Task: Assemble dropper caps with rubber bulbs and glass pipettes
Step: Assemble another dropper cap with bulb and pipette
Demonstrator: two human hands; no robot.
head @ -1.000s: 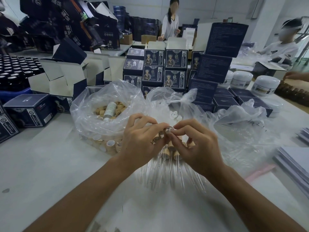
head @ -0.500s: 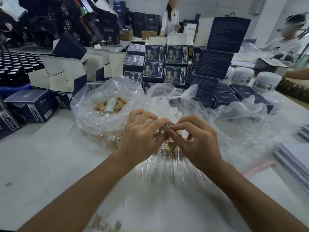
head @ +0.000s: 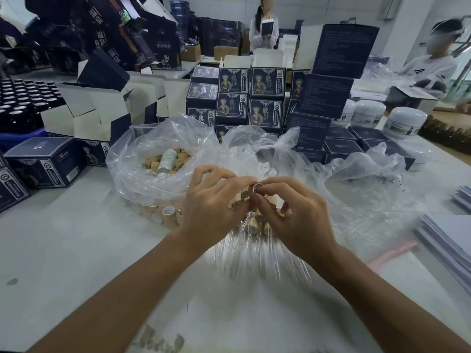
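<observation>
Left of the hands, an open clear bag (head: pixel 142 159) sits on the white table (head: pixel 63 250), filled with tan caps (head: pixel 153 163) and one small white bottle (head: pixel 167 160). Just right of that bag, the left hand (head: pixel 211 207) has its fingers curled around a bunch of tan-capped droppers (head: pixel 251 220), whose glass tubes (head: pixel 244 253) fan toward the camera below the hands. Touching it, the right hand (head: pixel 295 212) pinches the single cap (head: pixel 256 187) atop the bunch between thumb and forefinger. Right of the hands lies a crumpled clear bag (head: pixel 369 179). Behind the hands stand stacked dark blue boxes (head: pixel 267 98).
</observation>
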